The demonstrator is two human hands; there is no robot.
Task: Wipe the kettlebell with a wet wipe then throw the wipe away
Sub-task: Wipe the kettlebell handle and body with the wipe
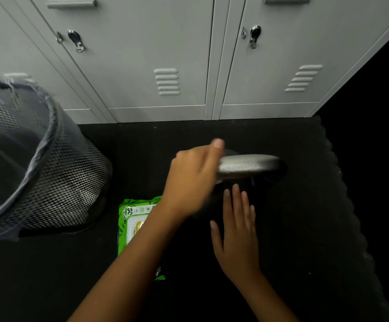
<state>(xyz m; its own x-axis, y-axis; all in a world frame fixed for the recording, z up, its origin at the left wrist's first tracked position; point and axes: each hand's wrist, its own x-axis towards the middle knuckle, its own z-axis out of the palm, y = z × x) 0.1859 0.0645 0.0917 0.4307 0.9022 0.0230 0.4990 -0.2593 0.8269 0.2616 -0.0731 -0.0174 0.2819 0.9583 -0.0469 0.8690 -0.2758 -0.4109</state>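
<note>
A black kettlebell with a grey handle (249,166) stands on the dark floor mat in the middle. My left hand (193,180) is blurred and curls round the left end of the handle, thumb up. My right hand (237,231) is flat with straight fingers over the kettlebell's dark body; whether it touches is unclear. A green pack of wet wipes (134,219) lies on the mat, partly hidden under my left forearm. No loose wipe shows in either hand.
A black mesh waste bin (56,182) with a plastic liner stands at the left, close to the wipes pack. Grey metal lockers (161,66) line the wall behind. The mat's wavy edge (342,194) runs down the right.
</note>
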